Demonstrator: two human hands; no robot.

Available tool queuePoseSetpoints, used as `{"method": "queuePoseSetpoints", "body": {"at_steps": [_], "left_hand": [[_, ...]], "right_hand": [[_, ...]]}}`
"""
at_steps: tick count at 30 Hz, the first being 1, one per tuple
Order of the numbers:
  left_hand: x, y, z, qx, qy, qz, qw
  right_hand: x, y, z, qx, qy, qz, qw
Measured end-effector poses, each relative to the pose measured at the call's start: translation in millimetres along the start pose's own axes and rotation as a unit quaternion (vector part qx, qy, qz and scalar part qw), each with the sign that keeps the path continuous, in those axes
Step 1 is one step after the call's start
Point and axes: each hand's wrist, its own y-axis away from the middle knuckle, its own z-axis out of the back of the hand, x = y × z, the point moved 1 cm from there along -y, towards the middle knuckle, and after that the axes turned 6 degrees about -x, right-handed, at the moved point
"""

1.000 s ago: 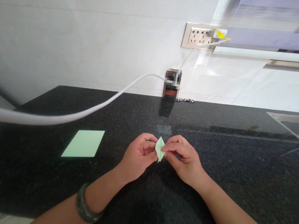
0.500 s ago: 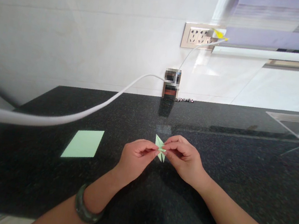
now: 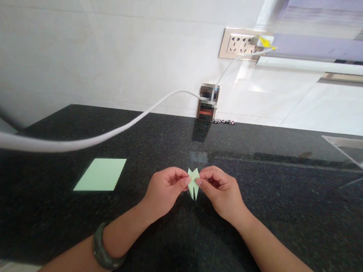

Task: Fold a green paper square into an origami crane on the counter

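A small piece of folded light green paper (image 3: 194,187) is held between my two hands just above the dark counter. It has a notched top and two narrow points at the bottom with a slit between them. My left hand (image 3: 166,189) pinches its left edge between thumb and fingers. On the opposite edge, the thumb and fingers of my right hand (image 3: 223,191) are closed on the paper. Fingertips hide parts of both sides. A flat sheet of the same green paper (image 3: 101,175) lies on the counter to the left.
The black speckled counter (image 3: 51,221) meets a white tiled wall. A pixelated upright object (image 3: 207,103) leans there, with a white cable (image 3: 128,125) crossing to the left. A socket panel (image 3: 239,44) is above it. At the right is a sink rim (image 3: 347,151).
The upper part of the folded paper has come down, so its tall top point now shows as a notched, shorter shape. My hands have shifted slightly around it.
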Motion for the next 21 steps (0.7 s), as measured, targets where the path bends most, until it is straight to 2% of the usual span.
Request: {"method": "queuePoseSetpoints", "body": {"at_steps": [5, 11, 17, 19, 21], "left_hand": [[0, 2, -1.7, -0.01, 0.015, 0.008, 1.0], [0, 1, -4.2, -0.008, 0.08, 0.031, 0.996], [0, 0, -3.0, 0.0, 0.093, 0.017, 0.996], [0, 0, -2.1, -0.001, 0.088, 0.008, 0.996], [-1, 0, -1.2, -0.008, 0.07, -0.003, 0.997]], "right_hand": [[-2, 0, -4, -0.005, -0.054, -0.058, 0.997], [-5, 0, -9, -0.017, -0.153, -0.151, 0.977], [-2, 0, -11, -0.038, -0.24, -0.171, 0.955], [-2, 0, -12, -0.038, -0.258, -0.199, 0.945], [-1, 1, -13, -0.013, -0.252, -0.24, 0.937]]}}
